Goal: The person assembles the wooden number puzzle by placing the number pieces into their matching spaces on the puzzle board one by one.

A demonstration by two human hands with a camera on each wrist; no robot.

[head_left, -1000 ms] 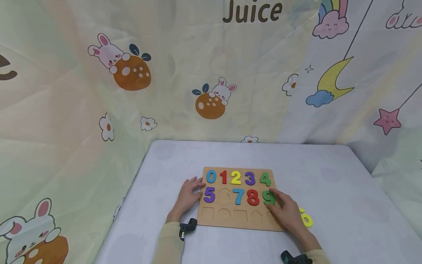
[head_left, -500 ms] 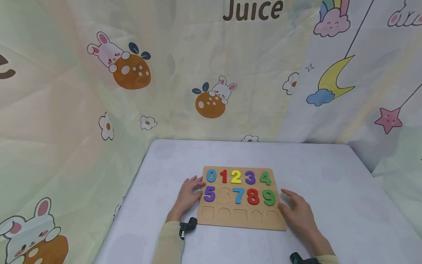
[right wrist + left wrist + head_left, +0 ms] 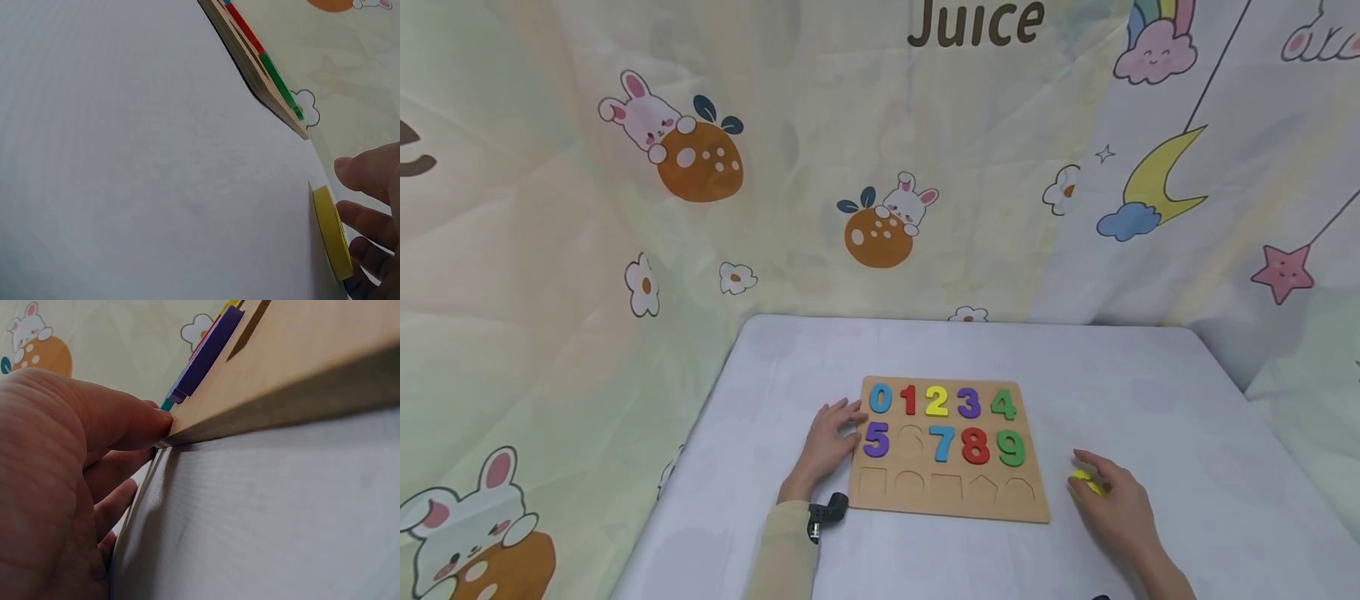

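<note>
A wooden number puzzle board (image 3: 947, 492) lies on the white table with coloured digits seated in it. In its second row the 6-shaped recess (image 3: 911, 442) is bare, between the purple 5 (image 3: 876, 439) and the blue 7 (image 3: 942, 444). My left hand (image 3: 827, 442) rests at the board's left edge; in the left wrist view the thumb (image 3: 134, 419) touches the edge. Right of the board, my right hand (image 3: 1116, 504) is over the yellow number 6 (image 3: 1086, 479), partly hiding it. In the right wrist view that yellow piece (image 3: 332, 232) lies on the table, fingers beside it and thumb raised above.
Along the board's bottom row run several bare outlined recesses (image 3: 946, 483). The white table (image 3: 760, 367) ends at a printed cloth backdrop (image 3: 805, 167). A black wrist camera (image 3: 827, 517) sits on the left wrist.
My right hand has left the green 9 and moved right and down, off the board, to the yellow 6. My left hand has stayed at the board's left edge.
</note>
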